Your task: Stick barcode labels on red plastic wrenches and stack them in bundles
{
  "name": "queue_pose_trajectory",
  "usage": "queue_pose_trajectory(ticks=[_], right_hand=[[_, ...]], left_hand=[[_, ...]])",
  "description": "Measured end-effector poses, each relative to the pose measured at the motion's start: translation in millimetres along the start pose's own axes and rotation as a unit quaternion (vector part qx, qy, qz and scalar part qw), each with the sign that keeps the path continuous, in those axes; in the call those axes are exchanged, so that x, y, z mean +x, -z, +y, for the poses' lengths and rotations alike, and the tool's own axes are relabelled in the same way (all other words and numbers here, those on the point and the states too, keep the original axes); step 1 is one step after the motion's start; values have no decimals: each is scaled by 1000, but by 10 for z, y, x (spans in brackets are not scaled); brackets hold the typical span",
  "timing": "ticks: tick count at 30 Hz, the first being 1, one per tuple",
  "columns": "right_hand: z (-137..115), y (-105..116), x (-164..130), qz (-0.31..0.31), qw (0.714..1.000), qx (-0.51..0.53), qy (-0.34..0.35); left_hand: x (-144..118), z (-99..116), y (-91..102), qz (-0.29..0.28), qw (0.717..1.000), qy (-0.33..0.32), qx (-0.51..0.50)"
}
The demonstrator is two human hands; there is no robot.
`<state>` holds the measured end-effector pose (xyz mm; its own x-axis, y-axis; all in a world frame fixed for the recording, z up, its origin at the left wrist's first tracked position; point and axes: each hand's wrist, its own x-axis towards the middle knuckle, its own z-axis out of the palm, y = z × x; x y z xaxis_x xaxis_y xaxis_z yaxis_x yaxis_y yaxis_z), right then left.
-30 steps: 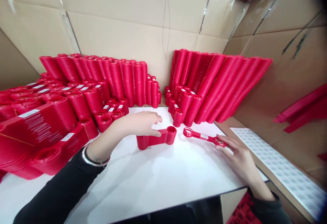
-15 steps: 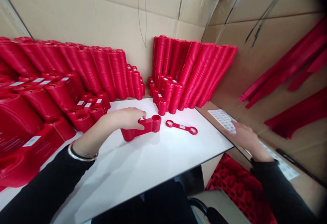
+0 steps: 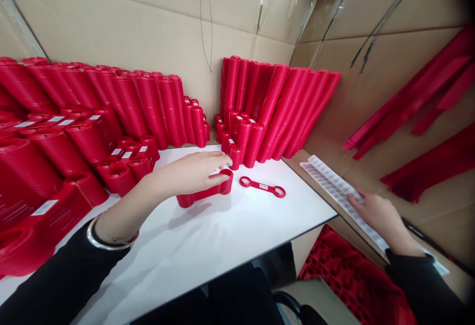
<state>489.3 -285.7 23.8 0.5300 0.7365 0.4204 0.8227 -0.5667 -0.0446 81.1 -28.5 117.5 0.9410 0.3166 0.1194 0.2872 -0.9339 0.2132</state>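
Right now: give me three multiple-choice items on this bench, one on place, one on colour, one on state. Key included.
1. Where is the right hand?
A. on the label sheet
B. on the white table
C. on the red stacks

2. What colour is the flat two-ring piece?
A. blue
B. red
C. white

3. How does the left hand meet the small stack?
A. hovers apart
B. rests on top
C. lifts it high

Key: A, fingers lie on the label sheet; B, red with a white tag; B, palm and thumb touch it, stack on the table.

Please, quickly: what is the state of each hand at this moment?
Left hand: closed around the red stack on the table.
Right hand: open, holding nothing, fingers resting on the sticker sheet.
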Motion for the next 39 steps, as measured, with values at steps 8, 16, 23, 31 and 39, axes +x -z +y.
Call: queue_pose_trajectory(ticks=[8,16,23,31,39], right_hand=[[-1407,626,-539,97,959,115,242],[-2221,636,-761,-81,871,255,412],[-2192,639,-631,-165,865,293,373],[-2022,669,-270,-314,842,320,300],[-2404,634,-236,-342,803,325,364]], left_hand=[[-141,429,132,107,993,-43,-35],[-448,825,-196,-61,997,-33,19],[-641,706,-327,-93,993,66,-32],[-818,526,-227,-152,965,162,-136],[-542,681,-376,-79,945,163,-274]])
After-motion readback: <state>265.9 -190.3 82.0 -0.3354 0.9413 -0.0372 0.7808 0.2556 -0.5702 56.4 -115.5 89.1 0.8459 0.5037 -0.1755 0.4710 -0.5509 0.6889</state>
